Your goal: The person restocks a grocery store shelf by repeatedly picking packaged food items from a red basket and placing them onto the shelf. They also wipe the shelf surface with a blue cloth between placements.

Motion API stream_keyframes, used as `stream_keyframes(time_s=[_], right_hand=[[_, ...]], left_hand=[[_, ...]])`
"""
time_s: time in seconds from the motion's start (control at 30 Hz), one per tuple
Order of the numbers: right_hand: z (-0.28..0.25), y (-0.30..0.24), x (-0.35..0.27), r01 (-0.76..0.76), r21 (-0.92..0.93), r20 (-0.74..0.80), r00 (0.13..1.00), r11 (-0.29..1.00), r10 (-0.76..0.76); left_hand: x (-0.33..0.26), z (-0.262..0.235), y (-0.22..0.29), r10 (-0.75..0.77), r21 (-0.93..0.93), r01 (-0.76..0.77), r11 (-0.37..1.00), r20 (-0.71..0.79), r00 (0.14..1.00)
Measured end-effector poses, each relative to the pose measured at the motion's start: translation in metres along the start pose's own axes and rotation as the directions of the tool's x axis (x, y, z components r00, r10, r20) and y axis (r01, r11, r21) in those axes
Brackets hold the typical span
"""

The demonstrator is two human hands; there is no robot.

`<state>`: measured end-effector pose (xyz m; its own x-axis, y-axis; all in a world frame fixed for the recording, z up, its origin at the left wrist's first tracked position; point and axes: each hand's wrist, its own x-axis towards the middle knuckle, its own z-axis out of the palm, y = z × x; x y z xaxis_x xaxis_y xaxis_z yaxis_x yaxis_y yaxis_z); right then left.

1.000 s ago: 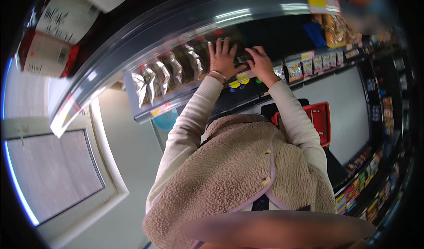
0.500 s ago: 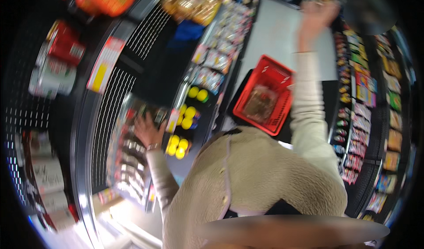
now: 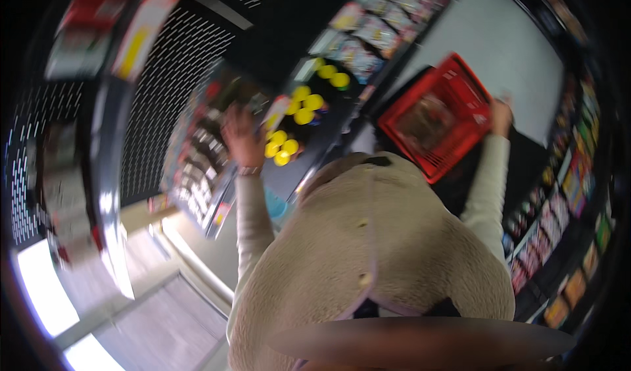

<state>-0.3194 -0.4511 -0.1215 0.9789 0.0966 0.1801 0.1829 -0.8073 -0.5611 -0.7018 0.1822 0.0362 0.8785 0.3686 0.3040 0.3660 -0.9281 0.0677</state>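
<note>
My left hand (image 3: 243, 134) lies at the edge of a clear-walled shelf tray (image 3: 197, 154) of dark packets, its blurred fingers stretched out, and I see nothing held in it. Beside it stand several yellow-capped containers (image 3: 303, 108). Close to the right rim of a red plastic basket (image 3: 453, 75) is my right hand (image 3: 501, 116). Motion smears its fingers, so whether it grips the rim cannot be made out. Inside the basket rests a clear package with brownish contents (image 3: 424, 121).
Rows of bagged goods (image 3: 374, 32) line the shelf beyond the yellow caps. Dark perforated shelving (image 3: 164, 101) rises at the left. A pale floor (image 3: 499, 35) extends past the basket. More packaged goods (image 3: 545, 233) fill racks at the right.
My right hand has come down from the far shelf to the basket's right rim. My left hand stays by the tray. The whole view has turned, bringing more pale floor in at lower left.
</note>
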Motion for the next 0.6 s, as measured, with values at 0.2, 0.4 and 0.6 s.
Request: stream_keyframes(time_s=[0.2, 0.4, 0.6], right_hand=[[0.142, 0.021, -0.100, -0.747, 0.655, 0.493, 0.535, 0.112, 0.686], [0.199, 0.041, -0.153, -0.847, 0.504, 0.649, 0.242, -0.169, 0.722], [0.254, 0.062, -0.203, -0.864, 0.434, 0.739, 0.179, -0.256, 0.649]], left_hand=[[-0.035, 0.001, 0.063, 0.160, -0.135, -0.157, 0.978, 0.013, 0.987], [-0.094, 0.041, 0.071, 0.189, -0.166, -0.135, 0.977, 0.369, 0.910], [-0.207, 0.067, -0.014, -0.001, -0.127, 0.147, 0.981, 0.754, 0.656]])
